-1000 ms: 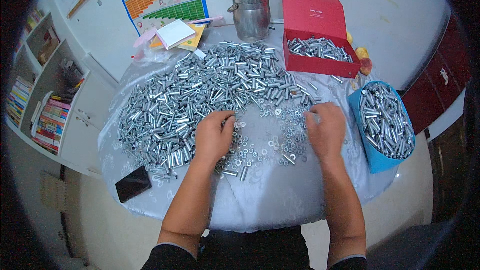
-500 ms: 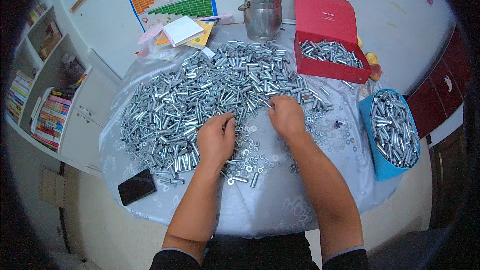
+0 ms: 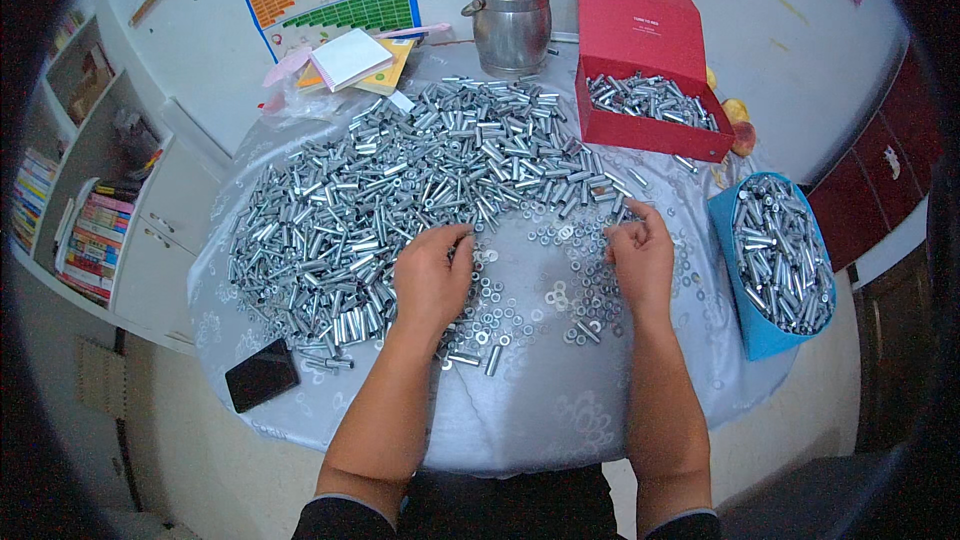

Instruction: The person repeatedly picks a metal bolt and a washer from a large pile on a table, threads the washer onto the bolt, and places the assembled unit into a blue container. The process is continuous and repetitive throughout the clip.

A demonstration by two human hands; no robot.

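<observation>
A broad heap of short silver metal tubes (image 3: 330, 210) covers the middle and left of the table. At the heap's right edge is my left hand (image 3: 432, 275), its fingers curled in at the tubes; whatever lies between the fingertips is hidden. My right hand (image 3: 643, 265) hovers over scattered small metal washers (image 3: 590, 285) to the right, thumb and forefinger apart, with nothing visible between them. More washers (image 3: 505, 315) lie just right of my left hand. A few loose tubes (image 3: 493, 360) rest near them.
A red box (image 3: 655, 140) with its lid up and a blue fabric bin (image 3: 768, 332) hold more tubes at the right. A steel pot (image 3: 512, 25) and a notepad (image 3: 350, 58) stand behind the heap. A black phone (image 3: 262, 376) lies front left on the silvery tablecloth (image 3: 540, 410).
My right hand has moved right, from the heap's edge to above the scattered washers, and its thumb and forefinger have parted. My left hand stays at the heap. The view has shifted slightly.
</observation>
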